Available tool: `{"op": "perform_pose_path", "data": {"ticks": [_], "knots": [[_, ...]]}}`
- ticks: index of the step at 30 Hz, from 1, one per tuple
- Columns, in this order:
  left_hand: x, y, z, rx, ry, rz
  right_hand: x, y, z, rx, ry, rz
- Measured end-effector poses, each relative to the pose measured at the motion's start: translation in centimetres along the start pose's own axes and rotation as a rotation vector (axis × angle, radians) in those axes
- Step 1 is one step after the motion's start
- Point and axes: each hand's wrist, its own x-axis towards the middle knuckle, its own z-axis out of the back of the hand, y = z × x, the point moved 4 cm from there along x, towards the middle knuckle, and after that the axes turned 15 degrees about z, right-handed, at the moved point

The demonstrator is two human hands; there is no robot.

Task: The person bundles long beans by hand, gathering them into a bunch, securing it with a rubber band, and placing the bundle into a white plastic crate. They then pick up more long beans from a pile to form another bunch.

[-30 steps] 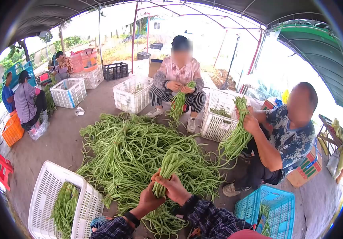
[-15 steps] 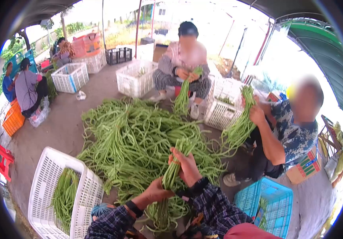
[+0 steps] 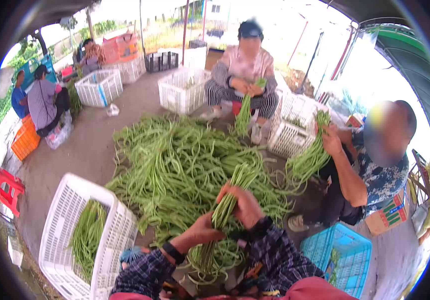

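Head view: left hand (image 3: 201,232) and right hand (image 3: 244,206) are gripping a bean bunch (image 3: 228,202), fingers curling snugly around it. Bean pile (image 3: 175,165) is lying beyond.

Sleeves: dark plaid fabric with pale crossing lines — left sleeve (image 3: 147,272) and right sleeve (image 3: 287,255) alike. Left wrist: black band (image 3: 173,253). Right wrist: dark cuff or band (image 3: 260,228). Lower edge — plain red cloth (image 3: 320,290).

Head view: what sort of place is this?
Probably an open-sided produce sorting or bundling shelter: there is a large heap of long green beans, a white crate beside it holding more of them, and a green canopy overhead.
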Motion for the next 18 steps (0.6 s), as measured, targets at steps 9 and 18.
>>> {"op": "perform_pose_path", "data": {"ticks": [9,18], "knots": [[-0.8,-0.1,-1.1,0.145,-0.102,-0.031,0.8,-0.2,2.5,0.179,-0.050,0.235],[-0.1,-1.6,0.7,0.224,-0.322,-0.153,-0.1,-2.0,0.9,0.123,0.054,0.072]]}}
